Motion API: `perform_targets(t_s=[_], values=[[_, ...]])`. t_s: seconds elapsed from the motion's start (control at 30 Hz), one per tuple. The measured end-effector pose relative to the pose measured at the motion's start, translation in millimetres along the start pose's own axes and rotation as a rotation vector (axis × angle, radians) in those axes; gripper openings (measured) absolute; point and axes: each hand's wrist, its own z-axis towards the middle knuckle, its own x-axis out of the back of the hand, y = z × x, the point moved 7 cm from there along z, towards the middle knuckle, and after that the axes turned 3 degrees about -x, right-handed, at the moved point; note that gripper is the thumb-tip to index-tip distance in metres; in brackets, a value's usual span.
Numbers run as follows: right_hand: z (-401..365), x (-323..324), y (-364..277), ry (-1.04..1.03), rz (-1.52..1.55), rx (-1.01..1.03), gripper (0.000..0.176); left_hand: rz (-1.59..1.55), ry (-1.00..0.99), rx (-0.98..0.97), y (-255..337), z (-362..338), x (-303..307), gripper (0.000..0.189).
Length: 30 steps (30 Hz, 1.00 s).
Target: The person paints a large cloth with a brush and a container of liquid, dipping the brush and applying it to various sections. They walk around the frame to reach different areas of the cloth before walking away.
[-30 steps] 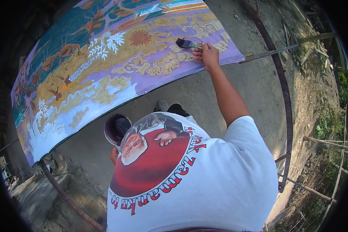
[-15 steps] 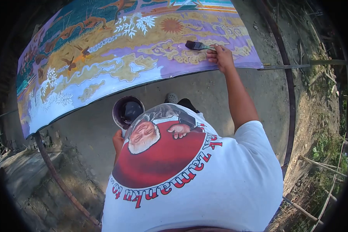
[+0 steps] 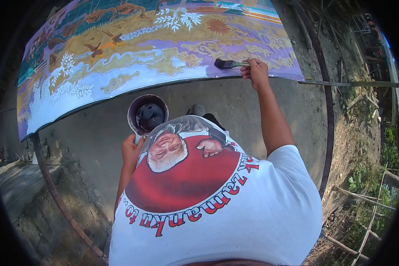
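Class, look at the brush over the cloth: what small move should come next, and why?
Probably a short leftward stroke with the brush along the near edge of the cloth. The right hand has its dark bristles just where purple gives way to a paler, seemingly uncoloured stretch on the left.

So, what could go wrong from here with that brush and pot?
The flat paintbrush in the right hand has dark bristles close to a white stretch of the painted cloth, so a drip or slip might stain it. The pot of dark liquid, held in the left hand, is near the white T-shirt; a tilt could splash the shirt or the perforated clog.
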Motion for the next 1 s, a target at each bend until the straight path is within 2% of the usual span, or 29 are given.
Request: perform_targets(t_s=[0.13,0.2,0.27,0.33,0.37,0.43,0.47,0.57,0.63,0.7,0.77,0.8,0.87,1.0], values=[[-55.6,-85.2,-14.7,-0.217,0.057,0.040,0.030,0.107,-0.056,-0.051,28.3,4.1,13.6,0.043],[-91.9,-139.3,-32.2,-0.385,0.073,0.139,0.029,0.122,-0.053,-0.060,42.0,5.3,19.9,0.041],[-131.8,-193.0,-44.1,-0.540,-0.089,0.184,0.027,0.142,-0.053,-0.068,49.6,5.3,24.6,0.040],[-160.5,-242.7,-36.2,-0.761,-0.352,0.407,0.027,0.142,-0.069,-0.090,54.2,7.3,25.2,0.037],[-163.8,-256.4,-27.5,-0.760,-0.353,0.410,0.027,0.141,-0.067,-0.093,57.3,8.2,25.5,0.037],[-188.4,-281.7,-20.7,-0.787,-0.768,0.959,0.026,0.113,-0.072,-0.081,63.6,9.1,25.5,0.037],[-186.1,-282.0,-16.1,-0.788,-0.771,0.963,0.026,0.110,-0.068,-0.083,67.5,9.9,25.9,0.037],[-177.6,-277.0,-15.5,-0.798,-0.738,0.864,0.027,0.119,-0.037,-0.052,71.3,10.8,29.7,0.037],[-155.8,-250.7,-6.1,-0.795,-0.205,0.063,0.028,0.158,-0.019,-0.058,69.7,10.2,32.0,0.037],[-139.7,-233.0,-4.8,-0.781,-0.118,0.048,0.031,0.142,0.004,-0.049,65.9,8.6,33.3,0.038],[-119.3,-207.4,-7.5,-0.635,0.173,-0.047,0.032,0.130,0.025,-0.044,62.3,6.7,36.1,0.038],[-109.8,-198.6,-5.5,-0.637,0.170,-0.048,0.032,0.128,0.050,-0.032,59.2,5.3,38.1,0.039],[-82.1,-166.8,2.2,-0.486,0.294,-0.037,0.033,0.123,0.074,-0.018,53.6,2.1,39.9,0.040],[-40.4,-68.2,18.8,-0.222,0.235,-0.045,0.032,0.131,0.114,0.005,47.1,-2.6,47.2,0.042]])
